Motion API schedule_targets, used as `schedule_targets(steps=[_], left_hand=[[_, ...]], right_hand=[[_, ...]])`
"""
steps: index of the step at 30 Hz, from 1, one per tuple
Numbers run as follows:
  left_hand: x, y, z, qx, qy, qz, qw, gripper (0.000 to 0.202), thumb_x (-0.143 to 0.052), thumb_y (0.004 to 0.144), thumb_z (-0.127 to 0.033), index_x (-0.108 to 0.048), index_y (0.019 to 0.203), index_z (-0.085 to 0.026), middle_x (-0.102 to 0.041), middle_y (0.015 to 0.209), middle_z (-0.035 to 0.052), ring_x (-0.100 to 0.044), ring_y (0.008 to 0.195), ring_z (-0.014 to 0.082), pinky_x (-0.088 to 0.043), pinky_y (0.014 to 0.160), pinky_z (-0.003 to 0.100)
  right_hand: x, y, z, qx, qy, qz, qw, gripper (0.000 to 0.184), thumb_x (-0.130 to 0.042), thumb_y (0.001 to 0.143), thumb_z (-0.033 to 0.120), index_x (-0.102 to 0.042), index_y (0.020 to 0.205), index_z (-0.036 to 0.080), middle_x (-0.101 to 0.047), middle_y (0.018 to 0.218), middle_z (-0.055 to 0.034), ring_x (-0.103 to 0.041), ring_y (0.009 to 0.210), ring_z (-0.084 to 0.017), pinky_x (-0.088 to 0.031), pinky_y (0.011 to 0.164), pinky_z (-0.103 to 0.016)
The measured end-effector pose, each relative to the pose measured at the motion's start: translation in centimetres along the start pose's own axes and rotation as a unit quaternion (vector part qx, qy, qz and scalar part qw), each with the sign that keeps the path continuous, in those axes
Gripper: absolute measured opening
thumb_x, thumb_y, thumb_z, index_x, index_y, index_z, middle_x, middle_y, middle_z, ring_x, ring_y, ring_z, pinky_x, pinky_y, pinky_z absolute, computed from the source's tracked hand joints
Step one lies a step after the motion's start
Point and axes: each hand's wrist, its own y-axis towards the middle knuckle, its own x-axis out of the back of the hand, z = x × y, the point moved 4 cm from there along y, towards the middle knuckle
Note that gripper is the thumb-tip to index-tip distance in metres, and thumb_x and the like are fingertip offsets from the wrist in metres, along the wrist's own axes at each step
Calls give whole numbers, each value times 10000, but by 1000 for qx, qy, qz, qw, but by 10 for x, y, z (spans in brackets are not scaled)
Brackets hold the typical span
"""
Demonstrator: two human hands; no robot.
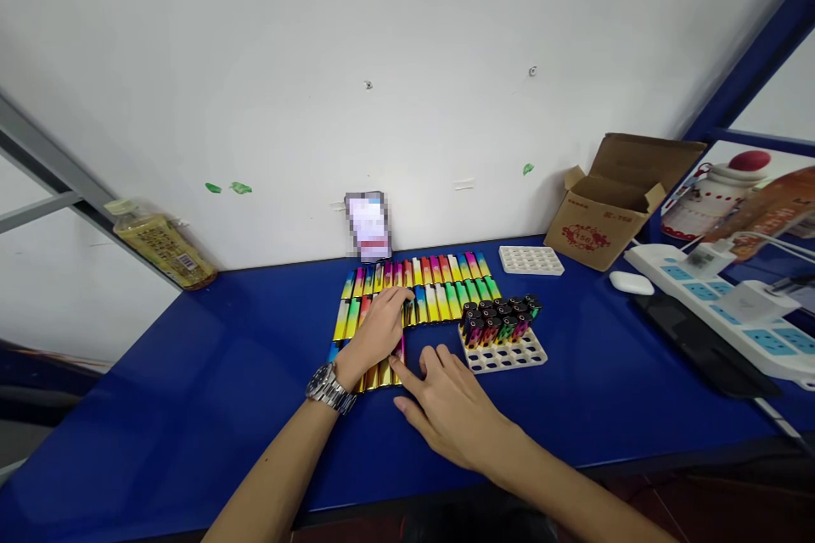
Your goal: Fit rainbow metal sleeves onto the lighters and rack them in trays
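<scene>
Rows of rainbow-coloured metal sleeves (439, 288) lie side by side on the blue table (210, 390). My left hand (375, 333), with a steel watch on the wrist, rests on the lower left rows with its fingers curled over the sleeves. My right hand (446, 403) lies just to the right, fingers stretched out, its fingertips touching the end of the lowest row. A white grid tray (509, 352) to the right holds several dark-capped lighters (500, 318) standing upright in its far half.
An empty white grid tray (531, 260) lies behind the sleeves. An open cardboard box (611, 204), a white earbud case (632, 282) and a power strip (732, 305) stand at the right. A drink bottle (162, 246) leans at the left wall. A phone (368, 225) stands against the wall.
</scene>
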Motion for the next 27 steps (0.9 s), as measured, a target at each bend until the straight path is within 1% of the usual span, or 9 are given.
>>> schedule_targets(steps=[4,8,10,13,16,19,21,24,27], left_hand=[[-1,0,-1,-6,4,-4,1000,391,-314,812,7,-539,1063,-192,-604,1086,91,-543,1055,226,-468,909,426],[-2,-1,0,-9,16,6,1000,395,-307,816,9,-536,1069,-190,-602,1099,90,-537,1078,229,-462,918,423],[-2,-1,0,-7,20,10,1000,389,-302,823,3,-535,1069,-189,-601,1103,91,-537,1079,230,-461,917,421],[-2,-1,0,-10,23,16,1000,372,-309,829,-8,-537,1063,-186,-602,1105,93,-542,1070,232,-464,910,422],[-3,0,1,-11,25,15,1000,375,-317,823,-5,-541,1062,-188,-605,1098,90,-545,1064,232,-467,903,421],[-3,0,2,-10,26,14,1000,378,-317,823,-2,-544,1062,-188,-609,1085,89,-546,1054,232,-470,895,421],[-3,0,2,-14,25,13,999,374,-316,829,-7,-544,1063,-191,-608,1082,89,-547,1043,232,-471,891,424],[-3,0,1,-20,26,14,999,382,-320,817,2,-542,1062,-189,-604,1081,90,-544,1039,232,-471,883,420],[-3,0,1,-26,26,11,999,381,-330,801,6,-544,1050,-186,-608,1059,91,-548,1016,230,-475,869,415]], right_hand=[[1,-2,-4,-11,21,-20,1000,347,-403,950,329,-645,1140,170,-570,827,-102,-523,777,-234,-450,670,-360],[-3,-2,-9,-65,5,-40,997,306,-422,934,302,-610,1100,127,-584,842,-129,-562,802,-270,-475,666,-382],[-8,2,-11,-107,-9,-16,994,340,-497,892,290,-547,1174,107,-599,879,-152,-590,815,-296,-491,645,-388],[-14,10,-13,-156,-1,39,987,456,-556,807,158,-468,1246,73,-612,906,-171,-621,816,-304,-499,625,-367],[-15,11,-16,-187,30,83,978,388,-524,742,65,-518,1130,64,-610,854,-151,-625,784,-283,-482,623,-338],[-8,5,-20,-191,95,47,976,188,-427,758,38,-526,878,145,-579,779,-91,-592,698,-224,-430,599,-299],[-2,1,-21,-182,173,-2,968,174,-366,801,53,-470,865,177,-535,703,-29,-544,602,-180,-377,542,-267],[3,-4,-23,-197,324,-48,924,79,-341,907,183,-416,918,206,-435,585,55,-438,465,-137,-295,461,-240],[9,-2,-25,-208,465,-131,851,131,-396,943,336,-426,884,222,-515,658,32,-478,546,-130,-373,534,-248]])
